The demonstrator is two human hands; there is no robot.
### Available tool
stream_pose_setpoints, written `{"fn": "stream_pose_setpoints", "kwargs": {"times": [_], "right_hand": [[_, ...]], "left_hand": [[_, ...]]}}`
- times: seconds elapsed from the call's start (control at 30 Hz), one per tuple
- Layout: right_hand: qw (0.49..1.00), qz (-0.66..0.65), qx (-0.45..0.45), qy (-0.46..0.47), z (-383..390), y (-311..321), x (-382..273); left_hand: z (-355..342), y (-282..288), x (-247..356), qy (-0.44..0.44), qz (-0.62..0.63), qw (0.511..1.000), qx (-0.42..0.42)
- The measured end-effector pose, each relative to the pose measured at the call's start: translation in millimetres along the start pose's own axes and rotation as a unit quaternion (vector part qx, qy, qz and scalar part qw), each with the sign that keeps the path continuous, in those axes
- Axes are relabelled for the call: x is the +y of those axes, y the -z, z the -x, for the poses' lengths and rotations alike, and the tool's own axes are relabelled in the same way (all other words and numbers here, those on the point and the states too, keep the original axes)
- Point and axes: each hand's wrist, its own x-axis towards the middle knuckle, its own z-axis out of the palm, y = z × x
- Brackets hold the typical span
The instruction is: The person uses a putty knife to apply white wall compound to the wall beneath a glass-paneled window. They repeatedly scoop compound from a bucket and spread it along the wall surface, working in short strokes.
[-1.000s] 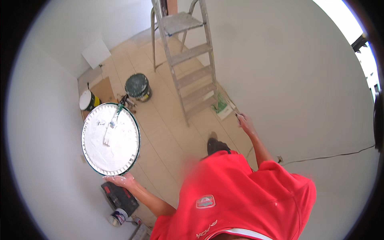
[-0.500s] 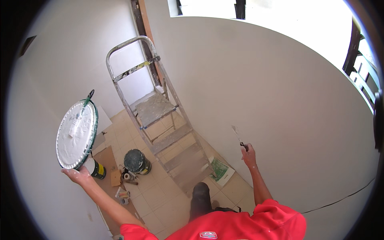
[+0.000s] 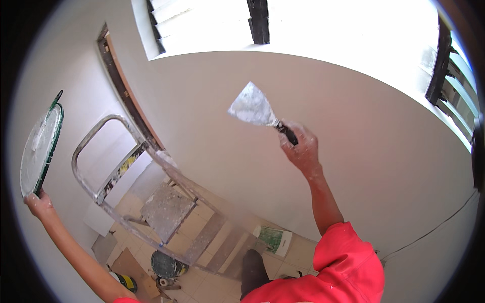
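Observation:
Out at the left, my left hand (image 3: pixel 40 204) is closed on the lower rim of a round bucket lid (image 3: pixel 35 156) spread with white paste. The lid is tilted, seen nearly edge-on. A tool with a green handle (image 3: pixel 56 99) lies on it, its end jutting past the top rim. My right hand (image 3: pixel 304 148) grips the black handle of a putty knife (image 3: pixel 252 107). Its wide blade is smeared white and points up and left. The knife is in front of the grey wall (image 3: pixel 217 146) below the window; whether the blade touches the wall, I cannot tell.
A paint-spattered stepladder (image 3: pixel 166 209) stands in front of me to the left. Beyond its foot are a dark-topped bucket (image 3: pixel 166 263), another bucket (image 3: pixel 125 281) and cardboard (image 3: pixel 134 265). A green-and-white sheet (image 3: pixel 273 240) lies by the wall. Louvred windows (image 3: pixel 260 22) are above; a cable (image 3: pixel 429 230) runs along the right wall.
My right hand has raised the putty knife up and left, its blade now showing broadside. The lid in my left hand has moved farther left and turned edge-on. The view has shifted.

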Motion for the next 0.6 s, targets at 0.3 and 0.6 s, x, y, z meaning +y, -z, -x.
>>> {"fn": "stream_pose_setpoints", "kwargs": {"times": [0.3, 0.6], "right_hand": [[0.947, 0.214, 0.035, -0.237, -100.8, 244.3, -118.4], [0.865, 0.381, -0.193, -0.262, -79.5, 460.5, -174.2]], "left_hand": [[32.0, -25.7, 32.3, 0.032, -0.105, 0.994, -0.009], [245.0, 26.8, 195.2, 0.162, -0.024, 0.986, 0.033]]}}
